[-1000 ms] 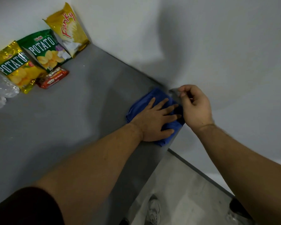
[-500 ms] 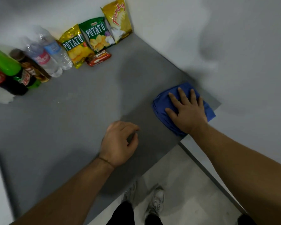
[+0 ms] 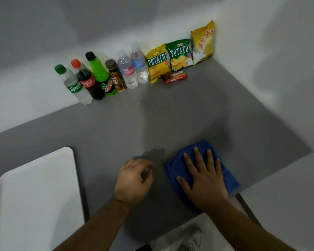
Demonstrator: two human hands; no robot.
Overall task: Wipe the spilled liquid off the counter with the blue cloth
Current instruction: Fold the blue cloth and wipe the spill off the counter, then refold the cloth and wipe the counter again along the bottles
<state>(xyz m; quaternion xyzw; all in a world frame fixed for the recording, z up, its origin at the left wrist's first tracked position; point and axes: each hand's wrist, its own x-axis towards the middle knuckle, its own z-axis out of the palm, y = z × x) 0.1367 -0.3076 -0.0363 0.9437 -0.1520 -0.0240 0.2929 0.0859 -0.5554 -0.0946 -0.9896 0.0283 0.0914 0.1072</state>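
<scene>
The big grey worktop is filling most of the view. A white tray is lying at its near left edge. Along the back edge, against the wall, a row of drink bottles is standing, and beside them three chip bags are leaning up toward the back right corner. A small red snack pack is lying flat just in front of the bags.

The blue cloth is lying near the front right edge of the worktop. The person's right hand is pressing down flat on it, with the fingers spread wide, so its grip is not closed around anything; the palm is just holding the cloth down. The left hand is hovering over the worktop just beside the cloth, loosely curled and holding nothing.

The wet spill is hard to see. A few tiny bright specks are showing near the middle of the worktop, closer to the bottles, and they may be drops. The cloth is well apart from them. So the wiping looks like it is only getting going, and most of the worktop, out to the middle and back, is probably waiting to be wiped.
</scene>
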